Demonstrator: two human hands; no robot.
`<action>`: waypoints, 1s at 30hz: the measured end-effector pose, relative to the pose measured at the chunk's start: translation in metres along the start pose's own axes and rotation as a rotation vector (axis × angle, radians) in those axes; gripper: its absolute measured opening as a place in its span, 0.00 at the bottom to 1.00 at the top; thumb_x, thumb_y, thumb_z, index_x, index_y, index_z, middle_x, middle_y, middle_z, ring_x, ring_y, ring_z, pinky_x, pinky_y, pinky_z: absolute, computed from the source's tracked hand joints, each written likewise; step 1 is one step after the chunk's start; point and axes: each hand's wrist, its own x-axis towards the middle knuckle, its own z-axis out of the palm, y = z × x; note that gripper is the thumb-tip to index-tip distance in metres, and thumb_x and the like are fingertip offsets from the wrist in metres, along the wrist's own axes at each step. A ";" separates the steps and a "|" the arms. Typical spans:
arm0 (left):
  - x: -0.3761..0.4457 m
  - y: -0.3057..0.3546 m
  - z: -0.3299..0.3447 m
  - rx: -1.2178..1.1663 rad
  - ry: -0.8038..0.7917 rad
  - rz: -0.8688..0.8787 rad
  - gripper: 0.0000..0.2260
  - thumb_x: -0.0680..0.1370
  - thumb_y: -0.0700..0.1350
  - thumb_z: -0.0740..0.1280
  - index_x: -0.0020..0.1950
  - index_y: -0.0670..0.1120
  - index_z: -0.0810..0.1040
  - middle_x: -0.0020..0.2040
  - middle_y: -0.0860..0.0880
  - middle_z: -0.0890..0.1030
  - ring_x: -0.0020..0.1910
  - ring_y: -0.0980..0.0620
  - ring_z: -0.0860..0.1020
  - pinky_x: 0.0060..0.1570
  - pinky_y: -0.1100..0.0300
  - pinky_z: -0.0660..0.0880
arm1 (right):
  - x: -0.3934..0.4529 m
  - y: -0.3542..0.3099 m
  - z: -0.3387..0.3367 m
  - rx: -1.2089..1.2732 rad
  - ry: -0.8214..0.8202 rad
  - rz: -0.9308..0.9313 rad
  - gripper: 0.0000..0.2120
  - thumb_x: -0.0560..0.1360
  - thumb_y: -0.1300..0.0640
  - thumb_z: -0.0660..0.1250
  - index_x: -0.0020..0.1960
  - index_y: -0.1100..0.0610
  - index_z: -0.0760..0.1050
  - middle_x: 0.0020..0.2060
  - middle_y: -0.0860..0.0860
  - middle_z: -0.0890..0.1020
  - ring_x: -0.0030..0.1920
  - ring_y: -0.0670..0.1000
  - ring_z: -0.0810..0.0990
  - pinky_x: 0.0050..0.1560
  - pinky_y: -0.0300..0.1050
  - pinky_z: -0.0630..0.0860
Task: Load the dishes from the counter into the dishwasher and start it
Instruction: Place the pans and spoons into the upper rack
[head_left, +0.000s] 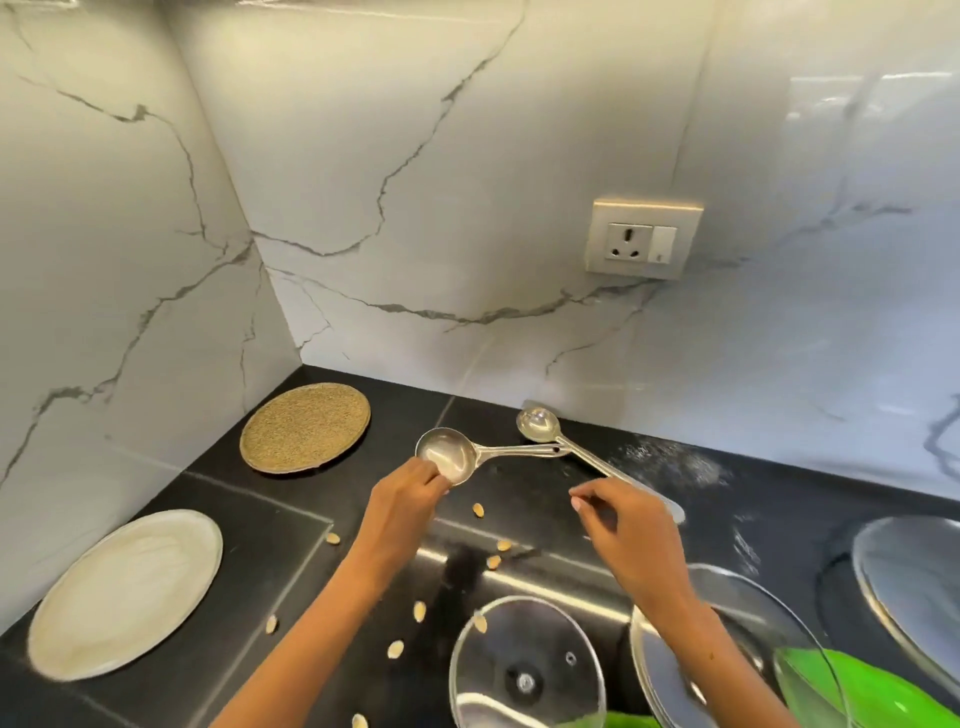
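Observation:
Two steel spoons lie crossed on the black counter (249, 525) near the back wall. My left hand (408, 499) pinches the rim of the larger spoon's bowl (447, 453); its handle points right. The smaller spoon (539, 423) lies behind it, with its handle running right and down under my right hand (626, 527). That hand hovers over the handle with fingers loosely curled, and no grip on it shows. A white plate (124, 592) sits at the left and a round woven golden plate (305, 427) in the corner.
Two glass lids (524, 670) (737, 639) lie at the near edge beside a green object (872, 691). A steel plate (914, 577) is at the right. Nut shells (478, 510) are scattered over the counter. A wall socket (644, 236) is above.

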 end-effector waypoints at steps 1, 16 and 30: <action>-0.005 0.018 -0.009 -0.017 0.007 0.039 0.14 0.58 0.31 0.79 0.35 0.45 0.81 0.32 0.51 0.76 0.30 0.52 0.74 0.25 0.65 0.65 | -0.012 -0.001 -0.014 0.005 0.033 -0.009 0.05 0.72 0.59 0.71 0.46 0.51 0.82 0.40 0.41 0.82 0.38 0.41 0.79 0.41 0.38 0.77; -0.106 0.439 -0.080 -0.389 0.065 0.686 0.08 0.71 0.38 0.63 0.44 0.42 0.82 0.42 0.46 0.79 0.42 0.47 0.75 0.32 0.54 0.75 | -0.357 0.072 -0.298 -0.194 0.421 0.233 0.04 0.71 0.56 0.68 0.45 0.53 0.81 0.40 0.47 0.83 0.39 0.49 0.80 0.40 0.43 0.76; -0.213 0.790 0.016 -0.810 -0.081 1.408 0.05 0.76 0.34 0.66 0.41 0.39 0.81 0.41 0.43 0.80 0.45 0.44 0.78 0.44 0.53 0.76 | -0.635 0.237 -0.419 -0.318 0.335 0.905 0.15 0.73 0.58 0.67 0.58 0.47 0.79 0.53 0.49 0.83 0.54 0.54 0.79 0.50 0.48 0.75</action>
